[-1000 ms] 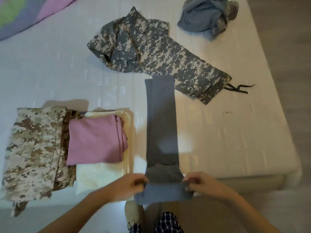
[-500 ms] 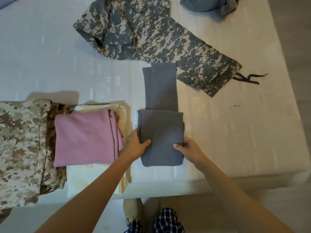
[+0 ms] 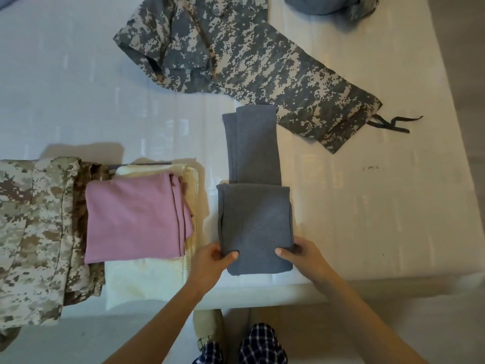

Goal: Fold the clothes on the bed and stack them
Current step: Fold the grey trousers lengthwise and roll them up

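Observation:
A long grey garment (image 3: 254,195) lies on the white bed (image 3: 367,219), its near end folded over into a thick square. My left hand (image 3: 211,261) grips the square's near left corner, thumb on top. My right hand (image 3: 301,254) grips the near right corner the same way. To the left, a folded pink garment (image 3: 133,219) rests on a cream one (image 3: 147,282), next to a folded tan camouflage piece (image 3: 34,232). A grey camouflage garment (image 3: 236,59) lies spread out beyond the grey one.
A crumpled blue-grey bundle (image 3: 328,3) sits at the far edge of the bed. The bed's near edge runs just below my hands, with floor to the right. My checked trousers (image 3: 249,345) and a shoe (image 3: 208,329) show below.
My hands lifted the garment's near end from the bed edge and laid it forward over the middle, then slid back to the new near corners. The camera has tilted down slightly.

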